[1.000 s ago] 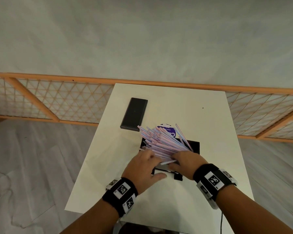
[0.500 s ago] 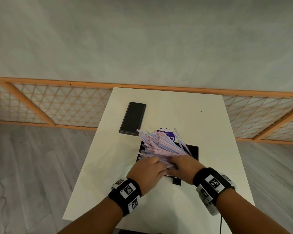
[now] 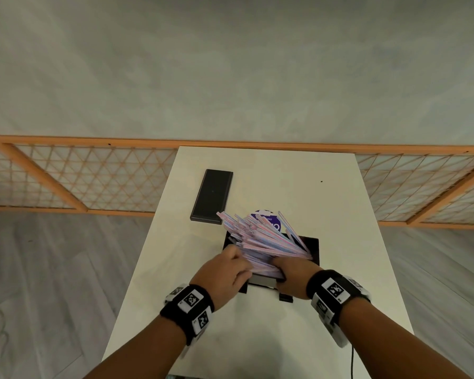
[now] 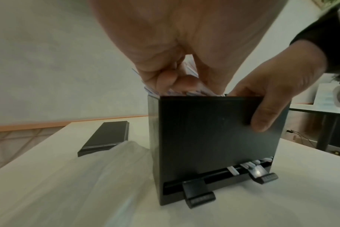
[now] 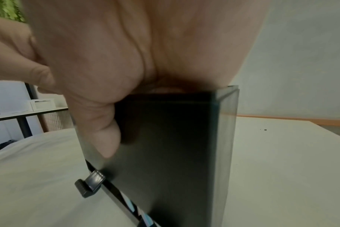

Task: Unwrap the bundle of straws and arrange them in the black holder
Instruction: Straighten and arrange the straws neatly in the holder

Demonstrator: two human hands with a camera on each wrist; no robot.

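Observation:
A thick bunch of pink, blue and white straws (image 3: 263,239) stands slanted in the open top of the black holder (image 3: 311,248) and fans out toward the far left. My left hand (image 3: 238,259) curls its fingers round the straws' lower part at the holder's rim; the left wrist view shows this left hand (image 4: 171,79) above the holder (image 4: 213,138). My right hand (image 3: 283,268) grips the holder's near wall, thumb on the front face and fingers over the rim (image 5: 107,122). A few straw ends (image 4: 248,166) show in the bottom slot.
A flat black lid (image 3: 212,196) lies on the white table (image 3: 257,337) at the far left of the holder. Clear plastic wrap (image 4: 107,169) lies to the holder's left. A purple and white round label (image 3: 267,216) shows behind the straws. A wooden lattice rail (image 3: 93,173) runs beyond the table.
My left hand has moved right from lying spread beside the holder and now curls round the straws. The right hand has stayed on the holder. The bunch stands a little tighter.

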